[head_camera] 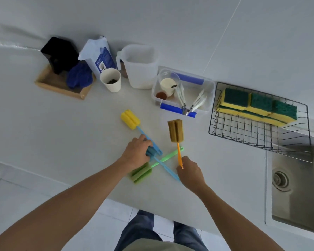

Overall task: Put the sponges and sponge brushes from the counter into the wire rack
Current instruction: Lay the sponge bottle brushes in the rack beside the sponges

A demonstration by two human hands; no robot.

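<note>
Several sponge brushes lie crossed on the white counter. My right hand [190, 173] grips the orange handle of the brown sponge brush [175, 130], its head pointing away from me. My left hand [137, 151] is closed over the blue sponge brush [166, 166] at its dark blue head, right by the handle end of the yellow sponge brush [130, 119]. The green sponge brush [141, 172] lies under the blue handle. The black wire rack [243, 131] stands to the right with several yellow-and-green sponges [257, 105] stacked along its far side.
A steel sink [295, 187] is at the right, below the rack. A clear plastic box [208, 91] with tongs and cups, a white pitcher [141, 67], a paper cup [111, 79], a white bag [100, 53] and a wooden tray [49, 82] line the back. The counter's front edge is near my legs.
</note>
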